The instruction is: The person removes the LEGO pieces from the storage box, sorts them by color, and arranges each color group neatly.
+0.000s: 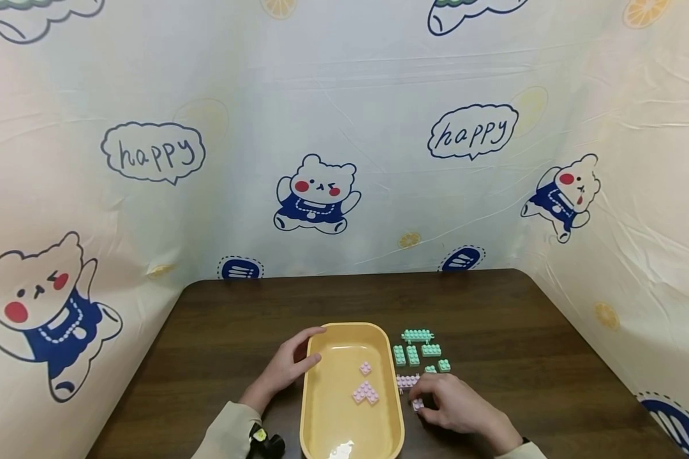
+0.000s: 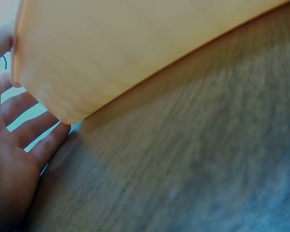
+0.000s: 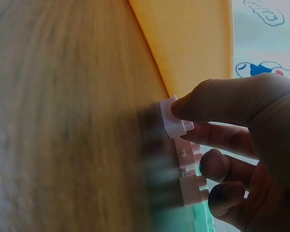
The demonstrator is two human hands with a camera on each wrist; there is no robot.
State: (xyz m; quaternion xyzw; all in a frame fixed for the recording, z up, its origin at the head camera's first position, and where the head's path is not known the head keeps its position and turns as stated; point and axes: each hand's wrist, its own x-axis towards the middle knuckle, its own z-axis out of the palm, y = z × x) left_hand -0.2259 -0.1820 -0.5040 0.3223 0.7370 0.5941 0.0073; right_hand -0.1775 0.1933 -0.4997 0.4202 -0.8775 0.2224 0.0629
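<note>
A yellow tray [image 1: 353, 338] lies lengthwise on the table, and my left hand [image 1: 289, 364] grips its left side. In the left wrist view, the fingers [image 2: 31, 128] reach along the outer wall while the thumb is up at the rim. Inside the tray are several pink building bricks [image 1: 365, 393]. To the right of the tray, my right hand [image 1: 456, 403] pinches a small pink brick [image 3: 172, 118] between thumb and index finger, close over the table. Just beyond it is a longer pink brick [image 1: 406, 381], partly hidden by the fingers.
Several green bricks [image 1: 413, 355] of different lengths lie right of the tray, beyond my right hand, the longest [image 1: 417, 335] farthest back. The dark wooden table [image 1: 494, 319] is enclosed by a pale printed curtain [image 1: 379, 127] at the back and both sides.
</note>
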